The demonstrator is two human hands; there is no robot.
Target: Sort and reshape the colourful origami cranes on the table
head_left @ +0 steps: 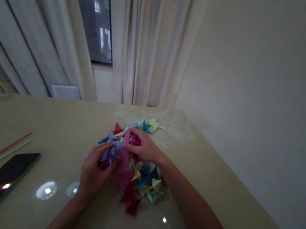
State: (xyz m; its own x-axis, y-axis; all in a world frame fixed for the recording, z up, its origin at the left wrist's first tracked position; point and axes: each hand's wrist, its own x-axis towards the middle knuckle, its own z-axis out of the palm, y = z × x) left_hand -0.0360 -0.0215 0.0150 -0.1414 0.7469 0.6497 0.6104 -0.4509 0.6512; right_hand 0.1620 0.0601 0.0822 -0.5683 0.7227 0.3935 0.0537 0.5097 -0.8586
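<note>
Colourful folded-paper pieces are heaped in the middle of the table (64, 125). My left hand (95, 167) curves around a purple folded-paper cluster (108, 153) at the left of the heap, with fingers and thumb against it. My right hand (145, 148) pinches a pink paper piece (125, 156) that stands up and drapes toward me. Bright magenta paper (135, 140) shows beside the right fingers. Blue folded paper (145, 174), a green piece (154, 196) and a dark red piece (133, 205) lie in front of my right hand. Some fingertips are hidden by paper.
A black phone (0, 181) lies at the left, beside a pink stick (1, 151) and a pale green stick (2, 158). Pale yellow-green folded paper (154, 125) lies behind the heap. A wall (258, 87) borders the table's right edge; curtains (161, 48) hang behind.
</note>
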